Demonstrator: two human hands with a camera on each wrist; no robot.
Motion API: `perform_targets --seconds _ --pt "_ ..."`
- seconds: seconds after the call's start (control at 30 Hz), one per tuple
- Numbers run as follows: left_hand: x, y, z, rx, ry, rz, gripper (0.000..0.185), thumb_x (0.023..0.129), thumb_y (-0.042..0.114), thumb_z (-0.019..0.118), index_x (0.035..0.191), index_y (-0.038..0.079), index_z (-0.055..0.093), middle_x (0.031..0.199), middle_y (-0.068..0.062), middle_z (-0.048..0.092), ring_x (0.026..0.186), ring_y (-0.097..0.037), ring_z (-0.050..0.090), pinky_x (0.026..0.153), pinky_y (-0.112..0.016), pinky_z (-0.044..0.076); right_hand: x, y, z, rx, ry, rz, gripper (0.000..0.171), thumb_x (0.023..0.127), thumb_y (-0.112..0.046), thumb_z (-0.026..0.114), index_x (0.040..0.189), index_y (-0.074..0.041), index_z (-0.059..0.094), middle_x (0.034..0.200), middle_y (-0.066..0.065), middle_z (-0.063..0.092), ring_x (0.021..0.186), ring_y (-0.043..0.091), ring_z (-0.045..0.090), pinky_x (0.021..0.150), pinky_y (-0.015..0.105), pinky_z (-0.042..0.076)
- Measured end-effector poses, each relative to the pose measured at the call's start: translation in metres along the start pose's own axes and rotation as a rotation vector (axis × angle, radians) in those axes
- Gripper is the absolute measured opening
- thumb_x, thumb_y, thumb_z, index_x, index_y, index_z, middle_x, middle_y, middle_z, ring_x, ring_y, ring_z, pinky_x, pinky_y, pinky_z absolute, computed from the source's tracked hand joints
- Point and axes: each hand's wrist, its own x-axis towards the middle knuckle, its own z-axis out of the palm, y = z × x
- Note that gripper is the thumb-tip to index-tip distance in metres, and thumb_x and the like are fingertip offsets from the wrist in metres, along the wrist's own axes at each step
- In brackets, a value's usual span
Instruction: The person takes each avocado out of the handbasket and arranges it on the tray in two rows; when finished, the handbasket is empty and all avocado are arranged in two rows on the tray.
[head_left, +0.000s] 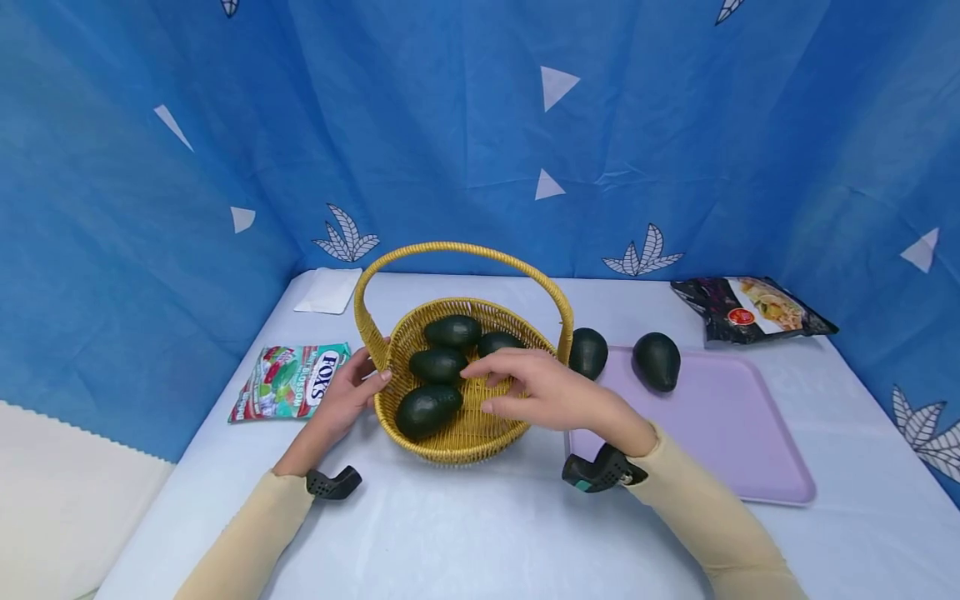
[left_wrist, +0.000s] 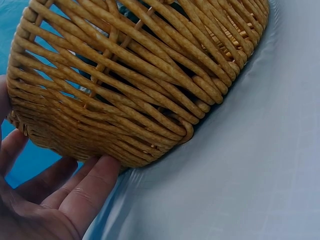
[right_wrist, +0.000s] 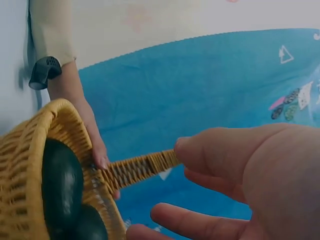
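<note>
A yellow wicker basket (head_left: 468, 454) with a tall arched handle stands on the table, holding several dark green avocados (head_left: 429, 412). My left hand (head_left: 352, 387) holds the basket's left side, thumb at the rim by the handle's foot. In the left wrist view, the fingers (left_wrist: 92, 192) lie against the woven outer wall. Over the right half of the basket hovers my right hand (head_left: 540, 387), fingers apart and loosely bent, with nothing held. It partly hides one avocado (head_left: 498, 343) inside. The right wrist view shows the right hand (right_wrist: 225, 180) beside avocados (right_wrist: 62, 182) in the basket.
Right of the basket lies a lilac tray (head_left: 727, 433), with one avocado (head_left: 656, 362) on it and another avocado (head_left: 588, 353) at its left corner. A black food packet (head_left: 753, 311) lies behind. To the left are a candy bag (head_left: 288, 382) and a white packet (head_left: 327, 290).
</note>
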Motion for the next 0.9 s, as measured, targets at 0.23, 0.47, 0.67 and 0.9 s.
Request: perform_targets --seconds 0.23,0.47,0.67,0.9 --pt "-0.001 0.0 0.0 0.01 0.002 -0.012 0.064 0.104 0.023 0.057 0.161 0.013 0.03 0.158 -0.023 0.042 0.145 -0.044 0.043 0.096 -0.023 0.053 0.042 0.002 0.028 -0.042 -0.112 0.014 0.04 0.099 -0.016 0.064 0.138 -0.013 0.062 0.139 0.005 0.063 0.094 0.023 0.063 0.082 0.028 0.055" --pt "0.0 0.001 -0.001 0.023 0.001 -0.018 0.065 0.104 0.023 0.057 0.161 0.011 0.029 0.158 -0.022 0.043 0.145 -0.043 0.044 0.105 -0.038 0.05 0.069 0.004 0.051 -0.089 -0.151 0.073 0.036 0.099 -0.013 0.063 0.134 -0.017 0.065 0.142 0.002 0.062 0.139 0.019 0.051 0.118 0.039 0.042" --pt "0.001 0.001 0.001 -0.009 -0.006 -0.014 0.064 0.104 0.021 0.056 0.161 0.012 0.029 0.158 -0.024 0.042 0.144 -0.043 0.043 0.093 -0.015 0.05 0.077 0.009 0.066 -0.122 -0.168 0.085 0.03 0.099 -0.009 0.063 0.128 -0.017 0.068 0.137 0.001 0.064 0.137 0.019 0.053 0.117 0.038 0.041" --pt "0.001 -0.001 0.001 -0.004 -0.002 -0.012 0.064 0.104 0.022 0.057 0.161 0.013 0.03 0.158 -0.023 0.042 0.144 -0.044 0.043 0.091 -0.014 0.05 0.075 0.012 0.07 -0.151 -0.177 0.067 0.028 0.098 -0.008 0.064 0.125 -0.016 0.07 0.135 0.002 0.064 0.134 0.019 0.054 0.114 0.035 0.045"
